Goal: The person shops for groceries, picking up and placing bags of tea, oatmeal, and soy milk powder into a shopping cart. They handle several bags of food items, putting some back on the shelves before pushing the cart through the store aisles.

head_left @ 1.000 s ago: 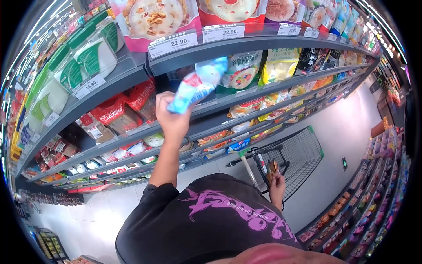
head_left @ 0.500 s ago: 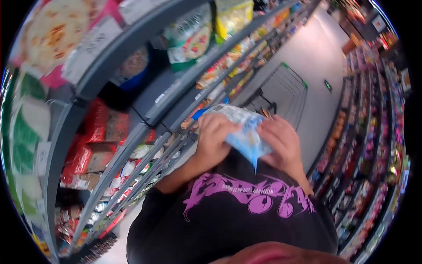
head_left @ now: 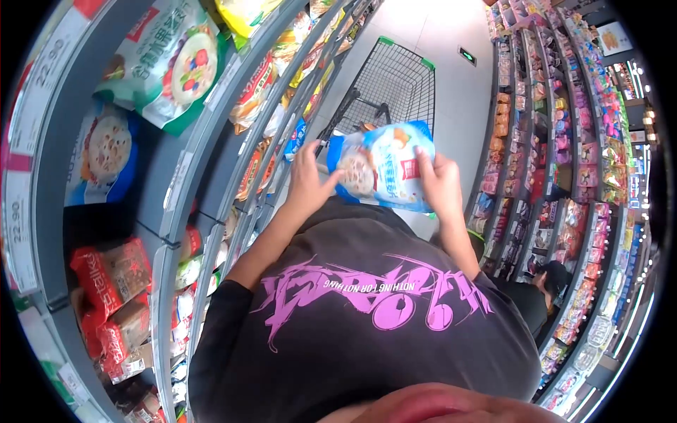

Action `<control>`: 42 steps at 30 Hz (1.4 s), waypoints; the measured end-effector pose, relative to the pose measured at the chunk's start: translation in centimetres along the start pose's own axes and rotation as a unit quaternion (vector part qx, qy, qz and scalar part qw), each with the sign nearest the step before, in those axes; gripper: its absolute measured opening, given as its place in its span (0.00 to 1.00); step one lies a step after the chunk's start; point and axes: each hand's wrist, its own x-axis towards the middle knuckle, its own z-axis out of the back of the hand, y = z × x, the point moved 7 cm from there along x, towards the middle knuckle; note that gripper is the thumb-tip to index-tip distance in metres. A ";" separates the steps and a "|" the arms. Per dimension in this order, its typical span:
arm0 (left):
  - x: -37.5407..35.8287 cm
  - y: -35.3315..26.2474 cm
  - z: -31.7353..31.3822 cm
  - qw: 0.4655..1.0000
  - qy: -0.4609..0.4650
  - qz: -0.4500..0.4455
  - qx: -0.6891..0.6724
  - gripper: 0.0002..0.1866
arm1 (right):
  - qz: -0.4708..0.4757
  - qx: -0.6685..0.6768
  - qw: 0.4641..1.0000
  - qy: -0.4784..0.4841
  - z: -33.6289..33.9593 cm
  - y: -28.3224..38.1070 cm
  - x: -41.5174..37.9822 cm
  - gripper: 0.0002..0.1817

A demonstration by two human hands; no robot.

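A: What do the hands hold?

B: The right hand (head_left: pixel 443 185) grips a blue-and-white food bag (head_left: pixel 388 169) at its right edge, the thumb lying on the printed front. The left hand (head_left: pixel 307 182) is wide, its thumb spread from the fingers and reaching the bag's left edge; whether it bears any of the weight cannot be told.

A: And the bag's position?

B: It is held out in front of the dark shirt (head_left: pixel 338 345), which carries purple lettering. The bag is slightly tilted, its face toward the viewer, showing a bowl of food at the left and a red label at the right.

A: What lies beyond it?

B: A wire shopping cart (head_left: pixel 398 77) with green corners stands on the pale floor (head_left: pixel 437 28), partly hidden by the bag. A small green sign (head_left: pixel 467 55) is set in the floor to the right of the cart.

A: Describe the left shelving (head_left: pixel 159 176).

B: A green-and-white bag (head_left: pixel 169 67) printed with a berry-topped bowl sits near a blue bag (head_left: pixel 106 155). Red packages (head_left: pixel 113 278) occupy another section, and price labels reading 22.90 line the outer edge.

A: And the right?

B: Curved rows of small colourful packets (head_left: pixel 564 141) fill the display. Beside them, low at the right, is another person (head_left: pixel 553 278) in a dark cap and dark clothing.
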 end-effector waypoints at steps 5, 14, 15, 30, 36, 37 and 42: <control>0.2 11.9 -8.8 0.968 0.107 0.213 0.082 0.62 | -0.120 0.248 0.960 -0.052 -1.4 -7.6 10.2 0.20; 1.9 12.4 -14.3 0.887 0.242 0.325 0.221 0.86 | -0.246 0.224 0.939 -0.087 -16.3 -22.4 29.0 0.11; 2.4 12.1 -14.3 0.882 0.250 0.331 0.223 0.86 | -0.263 0.295 0.913 -0.099 -19.0 -24.8 30.8 0.11; 5.9 12.5 -16.2 0.864 0.279 0.337 0.251 0.89 | -0.487 0.408 0.750 0.183 -40.2 -40.6 32.8 0.10; 8.6 14.0 -17.8 0.880 0.290 0.284 0.249 0.94 | -0.247 0.410 0.847 0.231 -26.9 -35.7 30.1 0.11; 9.2 14.3 -18.0 0.880 0.296 0.280 0.243 0.95 | -0.174 0.348 0.890 0.238 -24.4 -35.5 28.7 0.11; 12.1 14.9 -19.4 0.884 0.285 0.277 0.246 0.96 | 0.046 0.132 0.972 0.191 -12.1 -31.2 19.8 0.20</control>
